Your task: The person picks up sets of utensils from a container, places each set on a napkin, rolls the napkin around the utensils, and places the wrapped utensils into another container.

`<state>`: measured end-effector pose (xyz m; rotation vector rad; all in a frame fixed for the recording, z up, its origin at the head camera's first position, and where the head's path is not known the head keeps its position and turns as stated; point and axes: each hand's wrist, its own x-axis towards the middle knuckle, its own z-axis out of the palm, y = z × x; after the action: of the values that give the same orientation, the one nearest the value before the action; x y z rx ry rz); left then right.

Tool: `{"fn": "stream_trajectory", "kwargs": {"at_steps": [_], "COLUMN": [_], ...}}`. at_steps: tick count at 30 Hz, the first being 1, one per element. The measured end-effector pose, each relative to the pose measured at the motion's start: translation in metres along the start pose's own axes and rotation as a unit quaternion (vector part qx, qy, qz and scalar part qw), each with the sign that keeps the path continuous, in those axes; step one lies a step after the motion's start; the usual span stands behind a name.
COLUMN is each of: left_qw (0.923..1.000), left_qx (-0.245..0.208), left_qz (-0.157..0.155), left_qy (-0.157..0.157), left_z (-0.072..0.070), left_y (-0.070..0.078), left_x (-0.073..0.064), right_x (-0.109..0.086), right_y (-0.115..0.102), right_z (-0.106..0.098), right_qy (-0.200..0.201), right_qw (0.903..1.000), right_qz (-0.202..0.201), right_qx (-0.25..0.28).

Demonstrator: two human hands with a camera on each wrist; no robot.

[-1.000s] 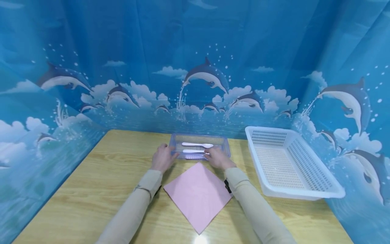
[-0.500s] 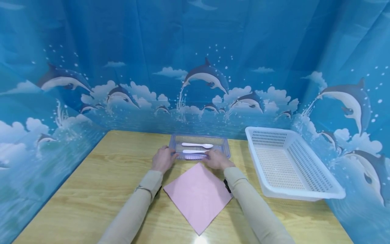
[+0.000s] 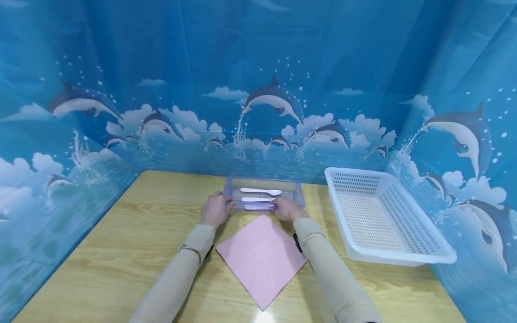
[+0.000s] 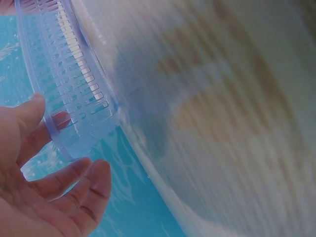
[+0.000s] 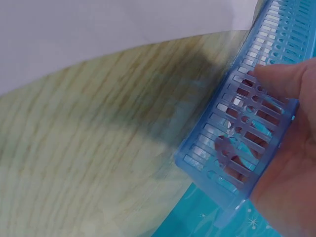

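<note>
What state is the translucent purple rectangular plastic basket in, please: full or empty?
Partly filled: a slim white spoon and another slim white utensil lie inside the basket in the head view.

In the head view, the right hand (image 3: 287, 209) hides one end of the nearer white utensil (image 3: 255, 199), so its kind is not clear. Both sleeves (image 3: 175, 264) are cut at the bottom. In the left wrist view, the basket (image 4: 74, 84) is cut above, the tabletop (image 4: 217, 168) blurred.
</note>
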<state>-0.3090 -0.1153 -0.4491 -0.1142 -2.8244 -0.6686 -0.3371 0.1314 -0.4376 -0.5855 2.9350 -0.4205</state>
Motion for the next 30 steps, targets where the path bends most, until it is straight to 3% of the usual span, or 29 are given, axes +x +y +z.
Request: {"fn": "stream_trajectory", "kwargs": {"at_steps": [7, 22, 30], "left_qw": [0.9998, 0.9999, 0.9999], "left_qx": [-0.003, 0.006, 0.012], "left_qz": [-0.014, -0.007, -0.011], "left_qy": [-0.017, -0.013, -0.004], "left_z": [-0.0013, -0.0016, -0.001], "left_y": [0.0009, 0.0008, 0.0028], "left_x": [0.0009, 0.0013, 0.0017], "right_x": [0.0043, 0.0076, 0.0054], "right_y": [-0.0038, -0.001, 0.0014], "right_z": [-0.002, -0.0025, -0.0027], "right_qy": [-0.025, -0.034, -0.015], "right_qw": [0.9992, 0.9989, 0.9992], "right_qz": [0.02, 0.032, 0.024], "right_qx": [-0.024, -0.001, 0.027]}}
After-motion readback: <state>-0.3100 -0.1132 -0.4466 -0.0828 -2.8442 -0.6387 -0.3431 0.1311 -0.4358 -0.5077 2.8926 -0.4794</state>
